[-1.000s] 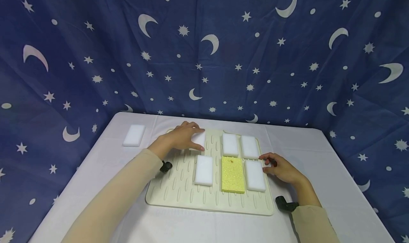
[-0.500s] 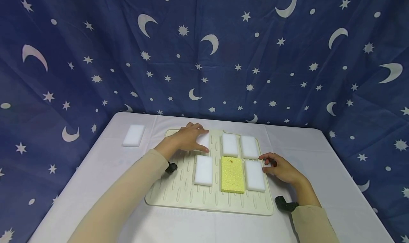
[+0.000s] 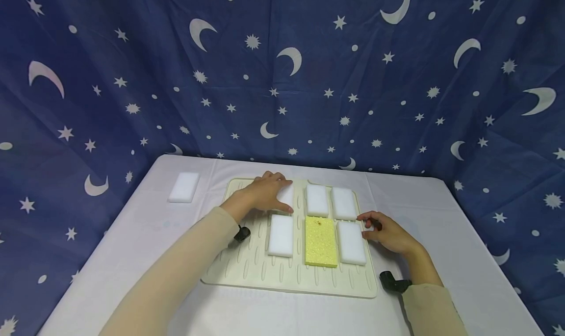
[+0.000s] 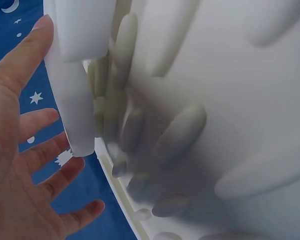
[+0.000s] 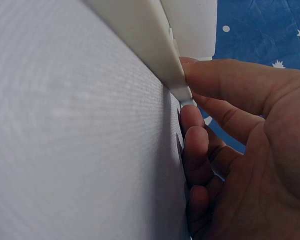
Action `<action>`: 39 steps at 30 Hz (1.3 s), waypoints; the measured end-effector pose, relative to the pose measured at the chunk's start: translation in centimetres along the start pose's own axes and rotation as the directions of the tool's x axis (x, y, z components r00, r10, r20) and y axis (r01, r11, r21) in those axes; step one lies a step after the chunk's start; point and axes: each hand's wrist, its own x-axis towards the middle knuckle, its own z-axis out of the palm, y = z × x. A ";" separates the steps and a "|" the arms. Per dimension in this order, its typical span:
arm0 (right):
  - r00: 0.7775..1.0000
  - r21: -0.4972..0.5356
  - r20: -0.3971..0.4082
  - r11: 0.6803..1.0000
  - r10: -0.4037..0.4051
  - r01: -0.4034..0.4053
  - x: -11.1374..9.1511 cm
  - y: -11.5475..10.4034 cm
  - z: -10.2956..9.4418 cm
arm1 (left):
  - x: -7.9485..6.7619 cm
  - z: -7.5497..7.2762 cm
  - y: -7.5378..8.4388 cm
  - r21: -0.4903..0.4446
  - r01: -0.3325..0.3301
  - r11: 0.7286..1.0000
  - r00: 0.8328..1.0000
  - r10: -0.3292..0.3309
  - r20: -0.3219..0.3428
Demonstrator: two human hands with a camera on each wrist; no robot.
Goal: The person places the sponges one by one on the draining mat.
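A cream ridged mat (image 3: 240, 274) lies on the table. At its back, left of centre, my left hand (image 3: 262, 193) holds a white sponge (image 3: 286, 194), thumb at the near end and fingers at the far end. In the left wrist view, the thumb (image 4: 32, 47) touches a white sponge, with the other fingers spread beyond it. My right hand (image 3: 388, 233) rests at the mat's right edge, thumb and index finger against it, beside another white sponge (image 3: 352, 243). The right wrist view shows the thumb (image 5: 225, 80) on the mat's edge and the other fingers curled.
On the mat lie a yellow sponge (image 3: 321, 242), a white sponge (image 3: 280, 235) in front of the left hand and two white sponges at the back right. Another white sponge (image 3: 183, 187) lies off the mat on the white table (image 3: 282, 316). A blue curtain (image 3: 247, 105) hangs behind.
My left hand has slid the white sponge to the right along the back of the mat, towards the back pair. The right hand stays in the same place.
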 end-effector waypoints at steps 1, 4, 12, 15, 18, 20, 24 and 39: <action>1.000 -0.002 0.001 1.000 0.000 0.000 0.0 0.0 0.0 | 0.0 0.0 0.0 0.003 0.002 1.000 1.000 -0.002 0.001; 1.000 -0.007 0.001 1.000 -0.001 0.001 0.1 0.0 0.0 | 0.2 0.2 0.2 0.015 0.004 1.000 1.000 -0.004 0.002; 1.000 -0.004 -0.001 1.000 -0.007 0.007 0.0 -0.1 0.0 | 0.5 0.5 0.6 0.018 0.003 1.000 1.000 -0.003 0.007; 1.000 -0.005 -0.003 1.000 -0.014 0.014 0.0 -0.2 0.1 | 0.5 0.5 0.7 0.031 0.006 0.999 1.000 -0.007 0.008; 1.000 -0.006 -0.004 1.000 -0.012 0.012 0.0 -0.1 0.1 | 0.6 0.6 0.8 0.048 0.015 0.999 1.000 -0.015 0.011; 1.000 -0.004 -0.005 1.000 -0.011 0.011 0.1 0.1 0.1 | 0.7 0.7 0.8 0.055 0.020 0.998 1.000 -0.021 0.013; 1.000 -0.001 -0.010 1.000 -0.014 0.014 0.2 0.3 0.1 | 0.8 0.8 0.8 0.063 0.028 0.998 0.999 -0.029 0.015; 1.000 0.004 -0.005 1.000 -0.013 0.013 0.1 0.2 0.1 | 0.8 1.0 0.9 0.056 0.036 0.998 0.999 -0.036 0.005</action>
